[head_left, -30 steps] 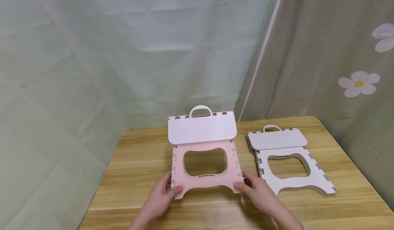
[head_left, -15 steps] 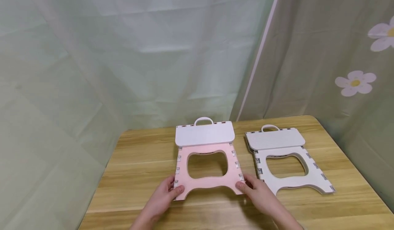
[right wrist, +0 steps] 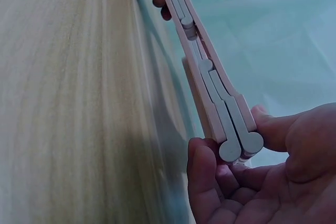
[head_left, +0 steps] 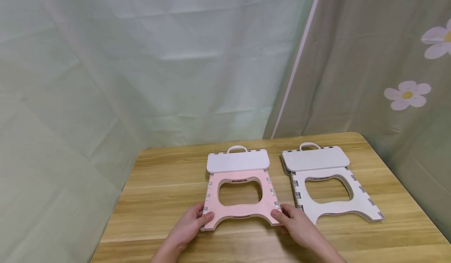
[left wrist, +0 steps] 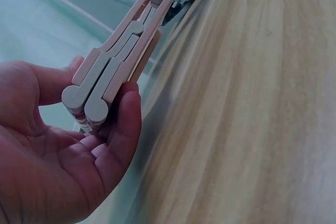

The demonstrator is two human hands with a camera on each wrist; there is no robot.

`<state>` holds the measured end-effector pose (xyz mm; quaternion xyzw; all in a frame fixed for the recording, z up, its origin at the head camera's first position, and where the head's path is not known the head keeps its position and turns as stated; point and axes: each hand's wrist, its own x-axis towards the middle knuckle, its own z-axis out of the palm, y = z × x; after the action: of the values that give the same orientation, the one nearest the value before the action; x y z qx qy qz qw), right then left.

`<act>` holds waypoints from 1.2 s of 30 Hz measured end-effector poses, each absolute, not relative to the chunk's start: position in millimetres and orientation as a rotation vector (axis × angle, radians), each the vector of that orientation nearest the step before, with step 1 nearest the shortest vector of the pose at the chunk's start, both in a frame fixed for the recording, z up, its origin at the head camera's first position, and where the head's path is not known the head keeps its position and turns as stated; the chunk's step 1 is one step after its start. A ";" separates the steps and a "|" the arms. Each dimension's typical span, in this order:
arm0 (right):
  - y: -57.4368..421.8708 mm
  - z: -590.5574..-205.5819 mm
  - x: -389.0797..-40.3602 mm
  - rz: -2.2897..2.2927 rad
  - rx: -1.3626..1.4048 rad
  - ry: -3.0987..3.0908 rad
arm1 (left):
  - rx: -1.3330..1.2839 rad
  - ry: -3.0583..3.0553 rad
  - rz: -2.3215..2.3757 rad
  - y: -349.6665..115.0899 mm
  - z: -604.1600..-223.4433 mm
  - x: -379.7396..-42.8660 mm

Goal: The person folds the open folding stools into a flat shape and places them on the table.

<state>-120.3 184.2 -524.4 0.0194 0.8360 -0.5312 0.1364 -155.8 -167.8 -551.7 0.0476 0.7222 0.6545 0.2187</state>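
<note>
A pink and white folding stool (head_left: 243,209), folded flat with its white seat panel and loop handle at the far end, is held by both hands near the middle of the table. My left hand (head_left: 190,222) grips its near left leg corner, thumb on top and fingers curled beneath, as the left wrist view shows on the stool's folded edge (left wrist: 102,74). The near right leg corner is pinched the same way by my right hand (head_left: 297,224). In the right wrist view a gap shows between the stool (right wrist: 220,98) and the tabletop.
A second folded stool (head_left: 338,207), white and grey, lies flat on the wooden table (head_left: 158,200) just right of the pink one. Pale green curtain (head_left: 197,67) stands behind the table, and a darker curtain with printed flowers (head_left: 407,95) hangs at the right.
The pink stool's far end has come down and toward me, so it lies flatter and lower over the table. Both hands keep their hold. The white stool stays put.
</note>
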 end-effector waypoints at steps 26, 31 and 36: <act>176.7 -531.1 -128.7 -1.360 0.144 2.620 | 0.183 2.438 1.452 -160.7 -537.7 -162.2; 177.8 -535.6 -131.0 -1.213 0.053 2.761 | 0.185 2.507 1.383 -159.6 -535.9 -160.8; 177.9 -537.5 -132.5 -1.221 0.029 2.782 | 0.157 2.519 1.384 -159.8 -536.6 -160.9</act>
<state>-132.5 177.9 -537.5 0.0097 0.9144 -0.4014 0.0515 -160.9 -159.8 -536.6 0.0541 0.8676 0.4766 0.1311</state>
